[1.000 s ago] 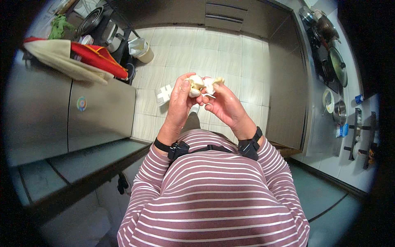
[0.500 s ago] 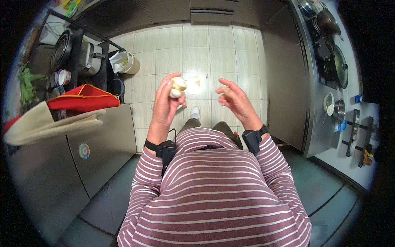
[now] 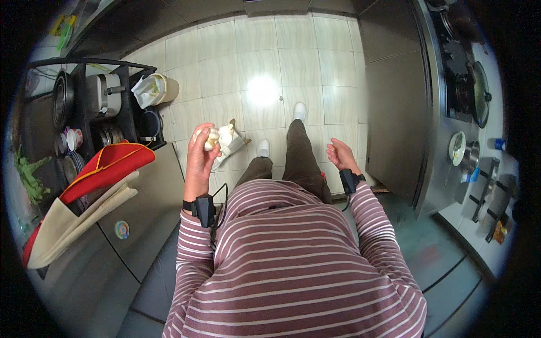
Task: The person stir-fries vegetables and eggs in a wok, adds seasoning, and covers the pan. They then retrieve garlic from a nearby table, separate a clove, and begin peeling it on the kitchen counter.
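Observation:
My left hand (image 3: 198, 158) is closed around a pale, lumpy garlic bulb (image 3: 212, 139), its fingers wrapped over the far side. Just right of it and lower, near the floor, lies a whitish bundle (image 3: 228, 147) with brownish ends; what it is made of is unclear. To the right, my right hand (image 3: 341, 155) hangs apart from everything, fingers loosely bent with nothing visible in them. Both wrists wear black strapped devices.
A lined bin (image 3: 169, 90) stands on the tiled floor (image 3: 220, 70) by a black rack (image 3: 125, 84). Red and cream cloths (image 3: 110, 163) hang over the left cabinet. On the right counter are a stove (image 3: 459, 84), a lidded pan (image 3: 480, 94) and bowls (image 3: 457, 147).
My hands have moved farther apart, the left one leftward with the garlic bulb. The view has shifted, and one foot has stepped forward. The whitish bundle now shows more fully.

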`<state>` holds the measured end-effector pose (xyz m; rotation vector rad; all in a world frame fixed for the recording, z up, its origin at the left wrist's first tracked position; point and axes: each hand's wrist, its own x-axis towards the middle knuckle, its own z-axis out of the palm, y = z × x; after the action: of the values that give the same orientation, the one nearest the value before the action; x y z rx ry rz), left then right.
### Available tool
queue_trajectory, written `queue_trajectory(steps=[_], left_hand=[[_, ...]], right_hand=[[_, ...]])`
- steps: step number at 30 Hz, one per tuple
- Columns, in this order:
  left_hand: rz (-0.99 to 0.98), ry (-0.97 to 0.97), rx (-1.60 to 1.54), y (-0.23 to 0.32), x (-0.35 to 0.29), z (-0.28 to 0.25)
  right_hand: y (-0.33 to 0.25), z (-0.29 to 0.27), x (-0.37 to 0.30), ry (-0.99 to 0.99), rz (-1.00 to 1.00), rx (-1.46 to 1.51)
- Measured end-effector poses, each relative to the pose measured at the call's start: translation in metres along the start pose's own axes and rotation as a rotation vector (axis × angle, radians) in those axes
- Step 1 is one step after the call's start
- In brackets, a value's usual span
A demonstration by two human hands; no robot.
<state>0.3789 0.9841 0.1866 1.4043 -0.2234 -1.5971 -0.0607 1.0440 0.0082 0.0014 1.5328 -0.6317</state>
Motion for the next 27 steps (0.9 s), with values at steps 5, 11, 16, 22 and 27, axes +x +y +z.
queue_trajectory(steps=[5,11,16,22,27], left_hand=[[-0.077,0.188,0.180,-0.026,0.035,-0.001],[-0.496,0.222,0.241,-0.134,0.083,-0.038],[-0.556,-0.022,0.490,-0.242,0.090,-0.054],[-0.801,0.112,0.106,-0.316,0.083,-0.075],[-0.881,0.108,-0.003,-0.344,0.071,-0.098]], right_hand=[[-0.045,0.022,0.083,-0.117,-0.103,-0.228],[-0.080,0.051,0.213,-0.141,-0.135,-0.535],[-0.034,0.078,0.329,-0.107,-0.167,-0.771],[0.080,0.119,0.450,-0.048,-0.448,-1.063],[0.146,0.165,0.530,0.064,-0.432,-1.143]])
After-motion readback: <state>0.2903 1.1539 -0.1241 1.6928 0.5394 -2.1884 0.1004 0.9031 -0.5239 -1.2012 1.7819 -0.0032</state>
